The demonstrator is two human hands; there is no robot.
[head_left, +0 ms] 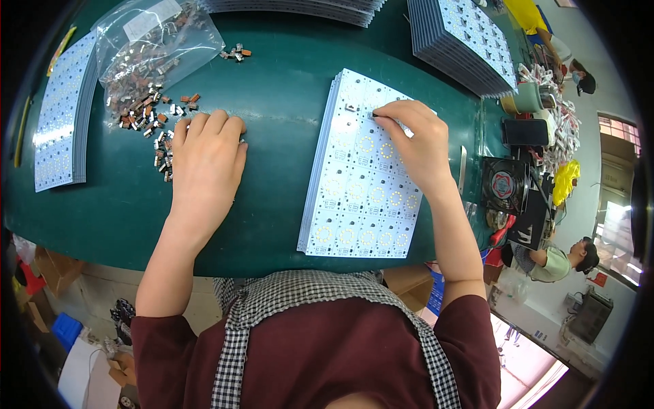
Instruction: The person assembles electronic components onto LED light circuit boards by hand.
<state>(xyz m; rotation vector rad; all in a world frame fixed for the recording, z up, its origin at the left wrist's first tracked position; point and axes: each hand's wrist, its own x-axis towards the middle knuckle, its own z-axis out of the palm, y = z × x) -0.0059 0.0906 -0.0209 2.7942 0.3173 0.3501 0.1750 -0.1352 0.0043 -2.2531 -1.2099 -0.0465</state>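
Note:
My right hand [419, 140] pinches a small slide switch [374, 115], of which only a dark bit shows, over the upper part of a stack of white circuit-board panels [361, 198]. The top panel carries rings of yellowish pads and small dark parts. One switch [351, 108] sits near its upper left corner. On the table, palm down, my left hand [208, 153] has its fingers curled under, so whatever they hold is hidden. Beside it lies a loose pile of small slide switches [146, 112] with metal, black and orange-brown parts.
A clear plastic bag [163, 41] of switches lies at the back left of the green table [272, 204]. Another panel stack [65, 116] stands far left, and a tall one [463, 48] back right. At the right are a black fan [504, 185] and two people.

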